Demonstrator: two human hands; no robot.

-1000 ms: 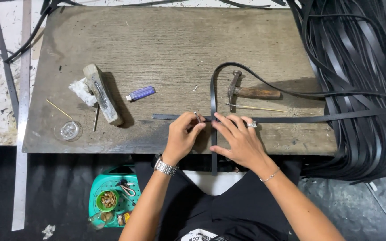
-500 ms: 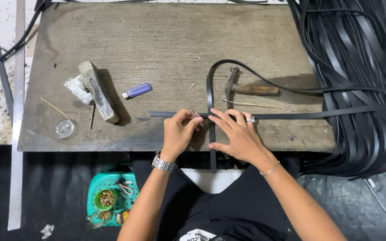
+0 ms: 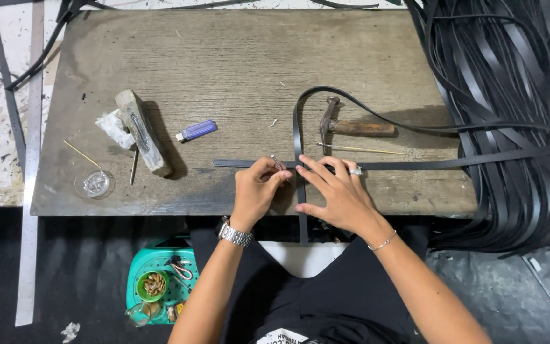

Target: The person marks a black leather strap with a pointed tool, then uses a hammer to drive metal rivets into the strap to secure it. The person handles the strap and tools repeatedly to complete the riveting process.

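1. The left hand (image 3: 256, 191) is curled closed at the near edge of the wooden board (image 3: 237, 70), thumb and fingers pinching a small thin metal piece (image 3: 277, 162) that stands tilted on the black strip (image 3: 415, 164).
2. The right hand (image 3: 338, 194) lies open and flat just beside the left, fingers spread and pressing down on the same strip where it crosses a second strip (image 3: 301, 216); it grips nothing. A ring sits on 1 finger and a thin bracelet at the wrist.
3. The black strip runs flat across the board under both hands, its free end just past the left hand and its other end going off past the right hand into the pile of black strips (image 3: 510, 114).
4. The second strip passes between the 2 hands, hangs over the near edge toward the person, and curves away beyond the fingers.
5. Just beyond the right hand lies a hammer (image 3: 351, 126) with a wooden handle, and a thin stick (image 3: 364, 150) between it and the fingers.
6. Beyond the left hand, a little outward, lies a blue lighter (image 3: 197, 130).
7. Farther out on the left-hand side are a wooden block (image 3: 142, 132) with white crumpled paper (image 3: 114, 127) beside it, and a small glass dish (image 3: 95, 183) near the board's edge.
8. Below the left forearm, off the board, sits a teal tray (image 3: 160, 290) of small parts.
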